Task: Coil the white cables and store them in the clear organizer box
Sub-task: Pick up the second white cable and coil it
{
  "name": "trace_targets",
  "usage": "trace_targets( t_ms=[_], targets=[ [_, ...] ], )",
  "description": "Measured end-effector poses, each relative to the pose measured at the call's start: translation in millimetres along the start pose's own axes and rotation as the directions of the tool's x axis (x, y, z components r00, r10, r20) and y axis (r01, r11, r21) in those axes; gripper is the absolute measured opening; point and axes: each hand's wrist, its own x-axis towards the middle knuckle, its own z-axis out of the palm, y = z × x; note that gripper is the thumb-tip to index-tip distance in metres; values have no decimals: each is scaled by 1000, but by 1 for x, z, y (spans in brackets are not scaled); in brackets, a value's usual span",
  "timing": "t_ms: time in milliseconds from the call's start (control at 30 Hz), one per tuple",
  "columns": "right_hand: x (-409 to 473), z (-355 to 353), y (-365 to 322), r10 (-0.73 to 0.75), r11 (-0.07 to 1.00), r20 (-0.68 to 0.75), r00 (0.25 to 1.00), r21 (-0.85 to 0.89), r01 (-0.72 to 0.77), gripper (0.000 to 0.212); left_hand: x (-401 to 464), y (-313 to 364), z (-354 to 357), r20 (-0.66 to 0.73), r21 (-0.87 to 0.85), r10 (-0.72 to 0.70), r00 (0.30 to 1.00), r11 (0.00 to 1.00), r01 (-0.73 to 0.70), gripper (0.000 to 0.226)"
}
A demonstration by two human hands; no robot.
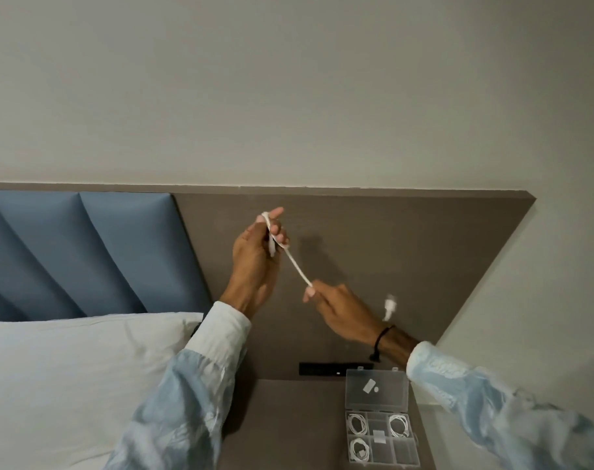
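I hold a white cable (297, 268) up in front of the brown headboard. My left hand (256, 256) has loops of it wound around its fingers. My right hand (339, 312) pinches the cable lower down, and the stretch between the hands is taut. The cable's blurred plug end (388, 307) dangles just right of my right hand. The clear organizer box (380, 425) lies open on the nightstand at the lower right. Three coiled white cables (356, 424) rest in separate compartments of it.
The brown nightstand (288, 418) stands beside a bed with white bedding (68, 385). A blue padded headboard panel (85, 252) is at the left. A black socket strip (322, 369) sits on the headboard just behind the box's raised lid (377, 390).
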Motion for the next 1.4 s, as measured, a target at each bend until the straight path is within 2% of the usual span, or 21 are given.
trace_targets(
  t_ms=[33, 67, 100, 133, 167, 200, 233, 267, 367, 467, 567, 633, 667, 767, 800, 833, 900, 1000, 1133, 1300, 1400],
  targets=[
    [-6, 7, -4, -17, 1000, 47, 999, 5, 17, 24, 4, -4, -3, -48, 242, 175, 983, 957, -159, 31],
    [-9, 9, -9, -44, 999, 68, 997, 14, 44, 25, 6, -8, -9, -1, 527, 340, 940, 800, -289, 28],
    [-10, 6, -14, -67, 998, 65, 996, 21, 66, 27, 5, -12, -17, 147, 742, 412, 899, 555, -376, 25],
    [-8, 0, -17, -81, 997, 42, 996, 17, 80, 28, 0, -17, -27, 325, 839, 361, 874, 316, -442, 24],
    [-5, -10, -18, -92, 996, -2, 996, 3, 92, 29, -4, -22, -39, 444, 858, 241, 863, 163, -487, 25],
    [0, -22, -17, -110, 994, -52, 993, -32, 109, 30, -9, -27, -51, 482, 860, 112, 869, 132, -494, 28],
    [5, -34, -14, -135, 988, -91, 987, -89, 127, 29, -16, -32, -60, 457, 871, -9, 889, 205, -446, 34],
    [9, -45, -9, -156, 979, -114, 981, -151, 138, 27, -23, -36, -66, 402, 874, -123, 907, 348, -340, 39],
    [14, -67, 8, -104, 982, -204, 973, -177, 68, 24, -37, -41, -64, 335, 669, -370, 866, 741, 58, 45],
    [5, -60, 17, 19, 995, -177, 984, -97, -36, 26, -33, -29, -42, 342, 321, -308, 888, 926, 197, 40],
    [-12, -23, 5, 29, 997, 7, 1000, -75, -29, 29, -19, -27, -21, 213, 154, -111, 971, 985, 79, 38],
    [-17, -5, -12, 15, 999, 85, 996, -43, -11, 26, -15, -35, -15, 93, 357, 55, 994, 930, -85, 35],
    [-15, -1, -18, 18, 999, 113, 993, -35, -14, 22, -16, -42, -16, 93, 522, 144, 985, 835, -171, 33],
    [-5, -13, -24, 43, 996, 165, 985, -86, -29, 17, -24, -59, -30, 320, 827, 204, 925, 416, -378, 29],
    [-3, -21, -24, 51, 993, 152, 987, -109, -34, 18, -25, -61, -35, 380, 847, 171, 909, 330, -417, 31],
    [-1, -30, -23, 51, 991, 123, 991, -129, -35, 18, -26, -62, -38, 417, 848, 126, 900, 303, -435, 33],
    [0, -43, -23, 17, 990, 48, 999, -143, -10, 13, -28, -61, -40, 422, 854, 31, 906, 323, -408, 39],
    [2, -49, -22, -17, 993, -87, 996, -114, 7, 9, -30, -61, -36, 306, 902, -90, 948, 344, -259, 57],
    [8, -47, -19, 52, 999, -110, 993, 2, -52, 18, -33, -58, -31, 151, 914, -185, 971, 401, -66, 86],
    [5, -37, -9, 256, 929, 128, 958, 243, -281, 19, -31, -61, -32, 57, 917, -58, 997, 397, -29, 83],
    [0, -31, -6, 346, 831, 214, 914, 383, -404, 23, -30, -64, -35, -2, 929, 122, 992, 367, -44, 81]
  ],
)
